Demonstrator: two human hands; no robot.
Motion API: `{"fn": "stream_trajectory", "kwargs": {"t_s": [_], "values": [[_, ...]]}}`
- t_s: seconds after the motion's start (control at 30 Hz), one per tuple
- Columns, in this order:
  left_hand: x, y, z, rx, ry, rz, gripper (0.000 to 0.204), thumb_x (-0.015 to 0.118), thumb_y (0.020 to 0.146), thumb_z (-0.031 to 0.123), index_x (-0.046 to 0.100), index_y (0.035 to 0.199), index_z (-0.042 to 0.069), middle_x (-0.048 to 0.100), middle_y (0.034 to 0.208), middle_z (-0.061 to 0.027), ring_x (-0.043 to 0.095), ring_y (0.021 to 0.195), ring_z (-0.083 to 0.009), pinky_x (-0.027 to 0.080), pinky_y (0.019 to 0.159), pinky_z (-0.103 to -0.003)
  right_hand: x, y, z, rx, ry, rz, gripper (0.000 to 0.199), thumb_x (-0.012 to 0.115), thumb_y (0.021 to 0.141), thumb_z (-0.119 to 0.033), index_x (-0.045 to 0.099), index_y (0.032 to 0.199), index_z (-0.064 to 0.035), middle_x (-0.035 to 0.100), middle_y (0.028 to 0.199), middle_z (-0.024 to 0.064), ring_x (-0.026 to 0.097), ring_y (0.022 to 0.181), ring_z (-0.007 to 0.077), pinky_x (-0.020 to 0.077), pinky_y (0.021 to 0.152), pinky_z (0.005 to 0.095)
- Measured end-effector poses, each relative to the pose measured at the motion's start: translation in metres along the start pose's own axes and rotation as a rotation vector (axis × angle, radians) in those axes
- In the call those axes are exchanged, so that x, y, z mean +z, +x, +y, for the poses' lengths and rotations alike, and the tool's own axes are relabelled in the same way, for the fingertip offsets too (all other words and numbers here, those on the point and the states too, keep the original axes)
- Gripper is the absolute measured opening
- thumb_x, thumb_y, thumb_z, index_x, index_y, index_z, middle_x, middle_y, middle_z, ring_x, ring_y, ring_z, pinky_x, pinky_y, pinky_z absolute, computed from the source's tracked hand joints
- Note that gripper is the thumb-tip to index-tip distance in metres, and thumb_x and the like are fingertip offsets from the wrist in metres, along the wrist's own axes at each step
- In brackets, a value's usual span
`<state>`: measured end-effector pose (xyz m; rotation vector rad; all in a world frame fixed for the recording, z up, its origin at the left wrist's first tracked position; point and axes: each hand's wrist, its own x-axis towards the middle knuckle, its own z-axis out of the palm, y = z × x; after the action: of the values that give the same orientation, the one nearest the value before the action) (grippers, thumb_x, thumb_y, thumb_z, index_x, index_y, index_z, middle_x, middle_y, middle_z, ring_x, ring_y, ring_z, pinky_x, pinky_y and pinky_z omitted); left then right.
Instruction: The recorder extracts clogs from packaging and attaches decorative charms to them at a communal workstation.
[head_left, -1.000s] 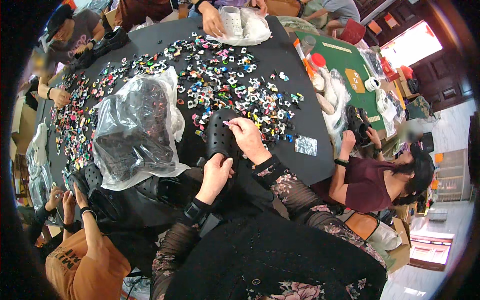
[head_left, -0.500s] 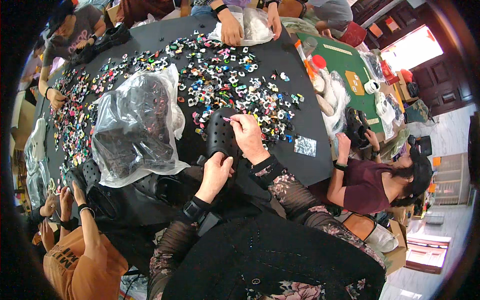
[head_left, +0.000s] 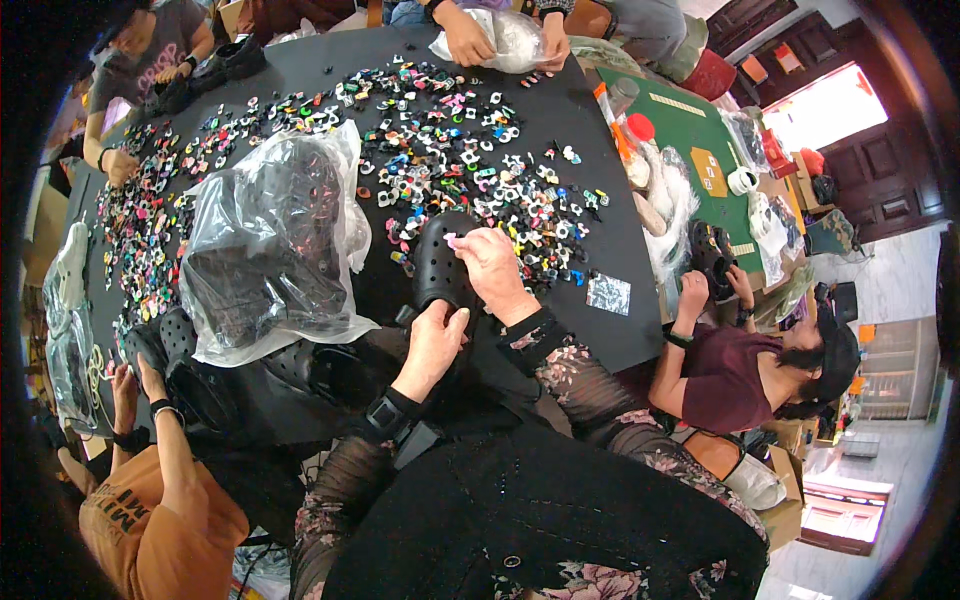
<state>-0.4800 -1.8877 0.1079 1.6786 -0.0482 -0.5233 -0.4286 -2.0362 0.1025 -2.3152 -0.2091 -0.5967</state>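
Note:
A black perforated clog (head_left: pixel 432 268) points away from me over the near part of the table. My left hand (head_left: pixel 436 338) is closed on its opening, with some fingers hidden inside the shoe. Between the thumb and fingertips of my right hand (head_left: pixel 492 272) is a small pink shoe charm (head_left: pixel 451 240), held against the holes in the clog's upper. Whether the charm sits in a hole I cannot make out. Just beyond the toe lies a broad spread of colourful shoe charms (head_left: pixel 455 165).
Left of the clog lies a clear plastic bag (head_left: pixel 275 250) of black clogs, with loose black clogs (head_left: pixel 195 375) near it. A small clear packet (head_left: pixel 609 294) is at right. Co-workers sit around the black table (head_left: pixel 610 240); a green table (head_left: pixel 690 140) adjoins it.
My right hand has shifted slightly, and more of the pink charm shows. My left hand keeps its hold on the clog. Co-workers' hands have moved a little.

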Motion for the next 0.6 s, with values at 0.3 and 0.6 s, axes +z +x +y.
{"fn": "stream_trajectory", "kwargs": {"t_s": [0.3, 0.6], "values": [[0.0, 0.0, 0.001, 0.03, 0.103, 0.007, 0.024, 0.058, 0.087, 0.018, 0.048, 0.075, -0.001, 0.056, 0.06, -0.008, 0.055, 0.051, -0.0136, 0.044, 0.047, -0.028, 0.0, 0.005, 0.0, -0.027, -0.084, -0.041, 0.013, 0.063, 0.076, -0.007, 0.069, 0.087, -0.0081, 0.061, 0.077, 0.0042, 0.054, 0.08, 0.0224, 0.0409, 0.076, 0.0347], [0.001, 0.002, -0.002, 0.041, 0.083, 0.008, 0.024, 0.059, 0.086, 0.017, 0.048, 0.075, -0.002, 0.056, 0.06, -0.0081, 0.055, 0.051, -0.0143, 0.044, 0.047, -0.029, -0.005, -0.006, -0.009, -0.202, -0.313, -0.058, 0.027, 0.061, 0.075, -0.004, 0.065, 0.101, -0.0093, 0.057, 0.085, 0.0027, 0.052, 0.084, 0.0222, 0.0399, 0.074, 0.0344]]}}
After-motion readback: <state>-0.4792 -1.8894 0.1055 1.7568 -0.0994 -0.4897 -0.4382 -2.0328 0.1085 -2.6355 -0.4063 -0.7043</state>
